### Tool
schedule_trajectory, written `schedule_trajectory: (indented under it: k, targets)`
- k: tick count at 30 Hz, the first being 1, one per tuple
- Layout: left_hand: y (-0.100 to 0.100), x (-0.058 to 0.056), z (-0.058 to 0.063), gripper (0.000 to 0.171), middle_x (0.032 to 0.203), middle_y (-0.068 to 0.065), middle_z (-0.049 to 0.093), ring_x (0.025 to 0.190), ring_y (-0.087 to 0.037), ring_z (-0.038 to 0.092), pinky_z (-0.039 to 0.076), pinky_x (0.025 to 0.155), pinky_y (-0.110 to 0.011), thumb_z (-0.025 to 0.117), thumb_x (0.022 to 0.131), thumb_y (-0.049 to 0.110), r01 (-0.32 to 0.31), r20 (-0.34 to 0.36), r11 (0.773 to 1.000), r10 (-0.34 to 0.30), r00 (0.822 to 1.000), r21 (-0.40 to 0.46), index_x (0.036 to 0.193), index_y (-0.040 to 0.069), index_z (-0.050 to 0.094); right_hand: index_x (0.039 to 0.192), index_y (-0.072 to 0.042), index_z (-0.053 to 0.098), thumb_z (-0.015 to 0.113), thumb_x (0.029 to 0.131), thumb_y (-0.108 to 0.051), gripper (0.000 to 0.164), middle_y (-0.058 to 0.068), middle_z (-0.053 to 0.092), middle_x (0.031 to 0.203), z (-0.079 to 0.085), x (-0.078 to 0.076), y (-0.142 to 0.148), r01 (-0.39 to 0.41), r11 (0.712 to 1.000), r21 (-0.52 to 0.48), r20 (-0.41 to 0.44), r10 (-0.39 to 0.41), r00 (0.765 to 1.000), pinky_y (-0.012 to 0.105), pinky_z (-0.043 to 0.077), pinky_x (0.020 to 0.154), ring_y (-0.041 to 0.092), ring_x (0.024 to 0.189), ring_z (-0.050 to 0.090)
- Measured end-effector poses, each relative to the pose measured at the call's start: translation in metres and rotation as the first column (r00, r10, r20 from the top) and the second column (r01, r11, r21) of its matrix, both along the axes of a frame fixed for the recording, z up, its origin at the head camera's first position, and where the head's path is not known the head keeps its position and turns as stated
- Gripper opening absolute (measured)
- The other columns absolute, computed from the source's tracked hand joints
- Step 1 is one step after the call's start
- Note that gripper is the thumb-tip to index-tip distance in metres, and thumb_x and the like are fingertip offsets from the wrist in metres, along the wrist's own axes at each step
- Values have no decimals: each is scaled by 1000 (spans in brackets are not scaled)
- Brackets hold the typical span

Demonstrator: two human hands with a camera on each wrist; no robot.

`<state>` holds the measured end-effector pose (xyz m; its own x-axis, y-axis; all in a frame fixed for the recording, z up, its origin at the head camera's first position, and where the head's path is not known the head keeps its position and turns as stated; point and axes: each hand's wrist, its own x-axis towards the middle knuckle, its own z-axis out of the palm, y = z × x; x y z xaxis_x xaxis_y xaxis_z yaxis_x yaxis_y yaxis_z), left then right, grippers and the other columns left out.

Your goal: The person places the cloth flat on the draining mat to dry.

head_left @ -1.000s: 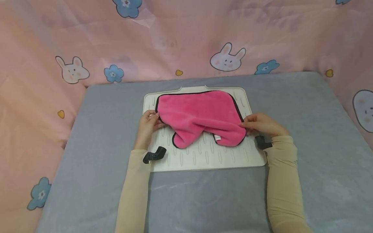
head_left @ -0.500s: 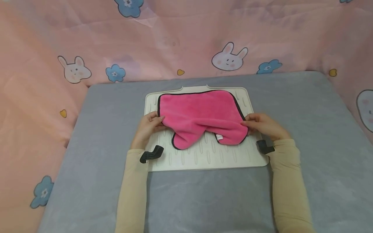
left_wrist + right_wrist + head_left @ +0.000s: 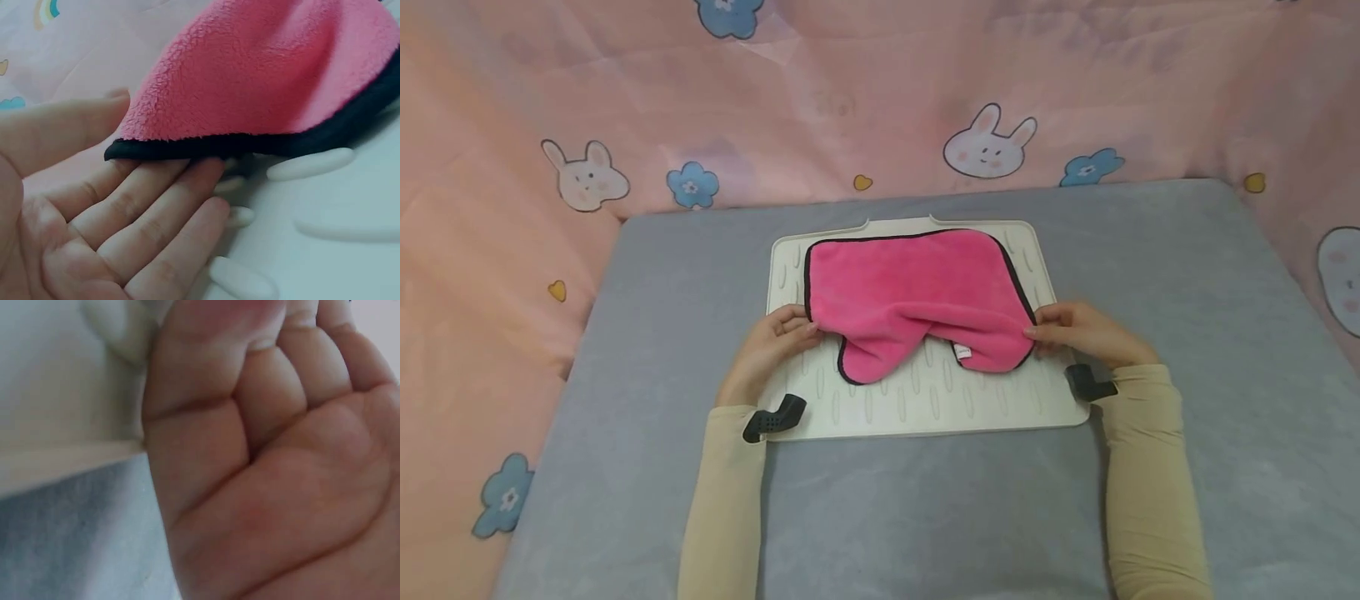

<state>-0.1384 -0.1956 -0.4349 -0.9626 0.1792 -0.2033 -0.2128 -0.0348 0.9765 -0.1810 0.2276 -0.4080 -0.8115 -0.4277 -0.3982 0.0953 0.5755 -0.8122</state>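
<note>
A pink plush towel (image 3: 917,275) with black edging and a small white tag lies rumpled on a white ribbed board (image 3: 865,417). Its front part is bunched, with a fold running toward the right. My left hand (image 3: 775,350) is at the towel's left edge. In the left wrist view, the fingers (image 3: 144,212) reach nearly straight under the black edging, and the thumb stands apart above them. At the right edge, my right hand (image 3: 1078,333) pinches the towel between thumb and fingers. The right wrist view shows mostly its palm and curled fingers (image 3: 269,394).
The board has raised oval ribs and a notch in its far edge. It lies on a grey covered table (image 3: 940,508). A pink curtain (image 3: 820,100) printed with rabbits and flowers hangs behind. Black wrist devices (image 3: 775,417) sit at both cuffs.
My left hand has slid toward me and slightly left along the towel's edge, its thumb coming away from the cloth. My right hand has shifted slightly right and toward me, still gripping the towel.
</note>
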Motion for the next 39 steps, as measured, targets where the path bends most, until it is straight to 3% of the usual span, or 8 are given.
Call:
schedule_trajectory:
  k: [6, 10, 17, 21, 24, 27, 32, 39]
  targets:
    - [4, 1, -2, 22, 104, -11, 67, 91, -10, 60, 48, 82, -21, 61, 91, 4, 39, -24, 994, -42, 999, -104, 109, -6, 53, 106, 6, 64, 69, 88, -20, 32, 9, 63, 82, -2, 3, 4, -66, 998, 0, 51, 66, 997, 30, 50, 62, 17, 72, 56]
    - [6, 1, 0, 16, 94, -8, 68, 87, -11, 64, 50, 81, -23, 59, 92, 1, 44, -9, 997, -45, 999, -67, 106, -6, 53, 108, 7, 63, 69, 88, -19, 33, 8, 64, 85, -1, 3, 3, -63, 998, -12, 55, 64, 996, 30, 51, 62, 16, 73, 57]
    - [8, 2, 5, 7, 74, 6, 65, 69, -7, 61, 52, 67, -22, 54, 96, 4, -167, 14, 986, 167, 986, -20, 98, -3, 54, 99, 3, 64, 64, 92, -19, 23, 11, 68, 82, 3, 4, 1, -23, 998, -61, -24, 22, 999, 32, 47, 59, 22, 72, 59]
    - [6, 1, 4, 8, 74, 6, 65, 67, -8, 60, 52, 66, -23, 53, 96, 5, -214, 11, 977, 214, 977, 9, 98, -3, 54, 91, 0, 61, 62, 93, -17, 18, 9, 65, 78, 4, 4, 2, 32, 994, -101, -50, -38, 998, 32, 45, 59, 23, 69, 58]
    - [3, 2, 4, 12, 78, 4, 66, 69, -8, 61, 52, 67, -23, 56, 95, 6, -146, 6, 989, 147, 989, -35, 101, -5, 54, 91, 3, 59, 63, 93, -16, 20, 10, 62, 78, 5, 5, 2, 52, 993, -110, -70, -60, 996, 33, 45, 61, 25, 68, 59]
    - [-4, 4, 4, 24, 91, -3, 67, 77, -8, 63, 52, 73, -23, 59, 92, 3, 20, 23, 992, -17, 1000, -126, 111, -9, 55, 103, 3, 61, 66, 91, -19, 26, 9, 64, 83, 5, 4, 0, 12, 999, -39, -63, -14, 998, 32, 46, 62, 23, 71, 59]
    - [-12, 8, 7, 35, 101, -13, 67, 82, -10, 65, 53, 78, -25, 62, 87, -2, 231, 79, 953, -219, 973, -196, 118, -14, 52, 105, 4, 63, 73, 85, -19, 32, 6, 62, 83, 4, 4, -5, -97, 994, 47, -24, 98, 995, 28, 44, 61, 17, 73, 52]
    - [-10, 9, 11, 8, 77, -3, 64, 65, -11, 63, 55, 69, -26, 58, 92, -1, 147, 70, 964, -134, 988, -220, 91, -6, 53, 95, 4, 66, 65, 91, -18, 22, 9, 57, 76, -2, 2, -7, -65, 998, -17, -37, 64, 997, 28, 43, 55, 18, 65, 51]
